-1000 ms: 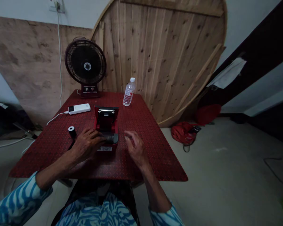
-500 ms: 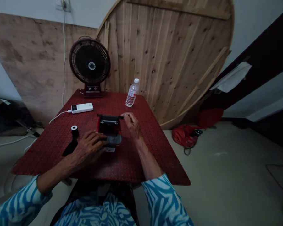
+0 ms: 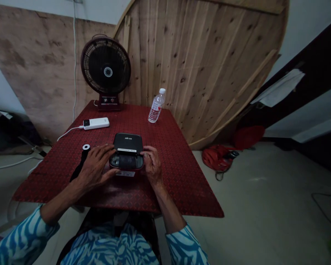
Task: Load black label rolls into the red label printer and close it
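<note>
Down had swung the lid (image 3: pixel 128 142) of the printer (image 3: pixel 127 161), at twelve o'clock on the worktop (image 3: pixel 179 169). Loosely spread, my left grip (image 3: pixel 95 163) touched its nine-o'clock side; whether my right grip (image 3: pixel 153 168) clasped its three-o'clock edge, I couldn't tell.

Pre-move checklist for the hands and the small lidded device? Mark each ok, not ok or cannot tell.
1. Left hand at left side of device: ok.
2. Right hand at lid's front right corner: ok.
3. Right grip firm: cannot tell.
4. Lid latched: cannot tell; dark band along its front edge.
5. Whole roll visible: not ok; left hand partly covers it.
6. Bottle capped, apart from hands: ok.
</note>
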`<move>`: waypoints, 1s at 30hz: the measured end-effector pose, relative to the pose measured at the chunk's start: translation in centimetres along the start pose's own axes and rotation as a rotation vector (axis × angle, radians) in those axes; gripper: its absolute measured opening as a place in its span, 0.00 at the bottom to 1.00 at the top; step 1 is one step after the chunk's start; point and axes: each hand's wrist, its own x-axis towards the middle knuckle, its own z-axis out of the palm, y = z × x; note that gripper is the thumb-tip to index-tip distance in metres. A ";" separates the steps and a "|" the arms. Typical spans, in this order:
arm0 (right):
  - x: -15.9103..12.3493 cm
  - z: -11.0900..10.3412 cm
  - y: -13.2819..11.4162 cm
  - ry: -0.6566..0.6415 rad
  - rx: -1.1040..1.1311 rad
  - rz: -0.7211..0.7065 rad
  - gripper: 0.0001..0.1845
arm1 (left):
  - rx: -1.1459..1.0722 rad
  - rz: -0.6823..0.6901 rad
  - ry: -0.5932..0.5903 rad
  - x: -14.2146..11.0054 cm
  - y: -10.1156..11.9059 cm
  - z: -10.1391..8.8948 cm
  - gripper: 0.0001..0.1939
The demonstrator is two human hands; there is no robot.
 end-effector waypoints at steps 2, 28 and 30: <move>-0.2 0.1 0.2 0.006 -0.001 -0.024 0.15 | 0.029 0.000 -0.017 -0.2 -0.1 0.3 0.27; -7.4 -3.5 -0.9 -0.128 -0.019 0.437 0.19 | -1.425 -0.919 0.016 2.9 -0.1 1.1 0.30; -7.8 -3.5 -0.6 -0.129 -0.003 0.485 0.19 | -1.541 -0.943 0.005 3.0 -0.3 1.6 0.30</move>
